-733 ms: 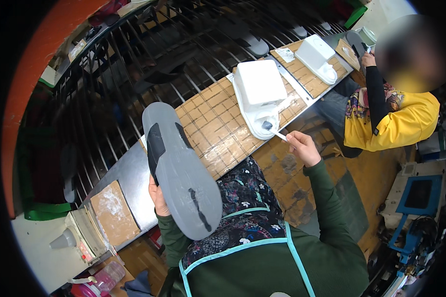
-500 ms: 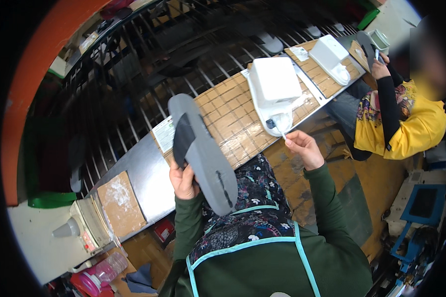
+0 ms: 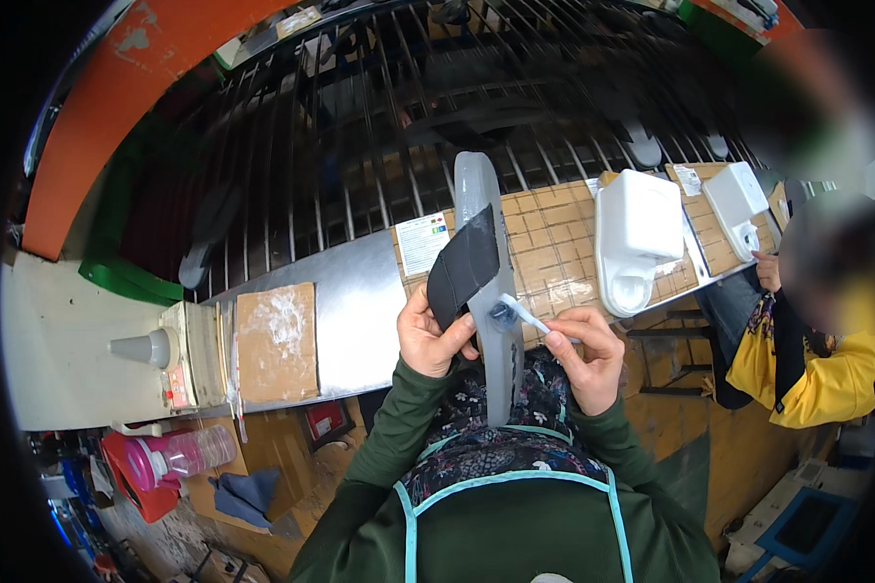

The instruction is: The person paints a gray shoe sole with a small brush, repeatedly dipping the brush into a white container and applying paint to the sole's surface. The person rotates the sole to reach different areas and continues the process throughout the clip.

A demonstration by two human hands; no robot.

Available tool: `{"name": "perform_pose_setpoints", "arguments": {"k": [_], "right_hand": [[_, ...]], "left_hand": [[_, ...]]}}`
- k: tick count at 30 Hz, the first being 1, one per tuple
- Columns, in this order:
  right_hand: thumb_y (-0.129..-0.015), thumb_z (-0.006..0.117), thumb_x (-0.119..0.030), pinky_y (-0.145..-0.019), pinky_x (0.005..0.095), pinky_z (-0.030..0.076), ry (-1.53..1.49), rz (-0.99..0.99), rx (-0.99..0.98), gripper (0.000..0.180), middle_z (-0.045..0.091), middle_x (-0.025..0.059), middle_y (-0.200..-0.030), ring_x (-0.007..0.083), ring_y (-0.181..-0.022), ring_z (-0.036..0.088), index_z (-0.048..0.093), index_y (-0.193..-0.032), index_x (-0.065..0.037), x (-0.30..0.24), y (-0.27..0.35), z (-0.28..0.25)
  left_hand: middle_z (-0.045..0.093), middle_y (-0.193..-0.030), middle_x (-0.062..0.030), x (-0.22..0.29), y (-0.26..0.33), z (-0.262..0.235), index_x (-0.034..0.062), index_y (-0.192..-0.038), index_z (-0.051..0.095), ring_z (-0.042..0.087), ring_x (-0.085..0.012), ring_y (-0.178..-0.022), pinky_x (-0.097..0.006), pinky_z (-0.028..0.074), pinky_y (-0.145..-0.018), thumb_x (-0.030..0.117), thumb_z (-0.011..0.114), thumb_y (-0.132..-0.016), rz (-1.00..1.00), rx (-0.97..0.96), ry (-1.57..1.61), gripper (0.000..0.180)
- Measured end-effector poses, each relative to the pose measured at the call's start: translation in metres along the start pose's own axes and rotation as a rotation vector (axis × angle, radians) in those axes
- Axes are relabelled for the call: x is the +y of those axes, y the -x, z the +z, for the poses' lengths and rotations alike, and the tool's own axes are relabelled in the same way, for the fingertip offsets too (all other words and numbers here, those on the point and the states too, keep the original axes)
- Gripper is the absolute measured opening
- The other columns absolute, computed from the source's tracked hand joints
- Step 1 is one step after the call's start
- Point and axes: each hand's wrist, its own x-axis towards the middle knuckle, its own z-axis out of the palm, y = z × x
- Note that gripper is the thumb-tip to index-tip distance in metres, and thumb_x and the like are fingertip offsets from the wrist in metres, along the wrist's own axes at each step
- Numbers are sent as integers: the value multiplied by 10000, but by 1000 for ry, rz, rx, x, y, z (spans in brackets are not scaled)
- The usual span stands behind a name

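A grey slide sandal (image 3: pixel 501 374) with a wide black strap (image 3: pixel 464 267) is held up on its side in my left hand (image 3: pixel 431 335), the fingers closed round it by the strap. My right hand (image 3: pixel 590 360) pinches the white handle of a small brush (image 3: pixel 525 313). The brush's dark head lies against the sandal's side, just below the strap, where the surface looks wet. To the right of my hands, a white plastic container (image 3: pixel 642 219) with a round cup (image 3: pixel 629 293) at its front stands on the bench.
Cardboard with a taped grid (image 3: pixel 554 228) covers part of the metal bench (image 3: pixel 355 311). Beyond runs a rack of metal bars (image 3: pixel 345 185) carrying sandals. A smeared cardboard piece (image 3: pixel 277 340) lies left. On the right, a person in yellow (image 3: pixel 826 379) sits by another white container (image 3: pixel 736 199).
My right hand has brought the brush from the white container's cup to the sandal's side. The sandal has been turned onto its edge. The whole view has swung left.
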Motion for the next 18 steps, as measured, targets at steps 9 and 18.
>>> {"name": "perform_pose_setpoints", "arguments": {"k": [9,18], "right_hand": [[-819,739,-51,-559,214,409,149,-86,47,153,602,41,-888,75,-650,507,741,-967,-9,2,-24,8],[-791,764,-94,-631,250,371,314,-199,125,172,618,21,-883,85,-609,495,757,-960,-61,-4,-51,0]], "left_hand": [[652,-870,-78,15,6,5,-19,-1063,520,615,-83,-605,-208,543,-472,-41,692,-810,-36,49,-134,306],[639,-819,-61,27,8,12,-10,-972,530,596,-72,-575,-208,521,-480,-40,697,-804,-50,4,-222,239]]}}
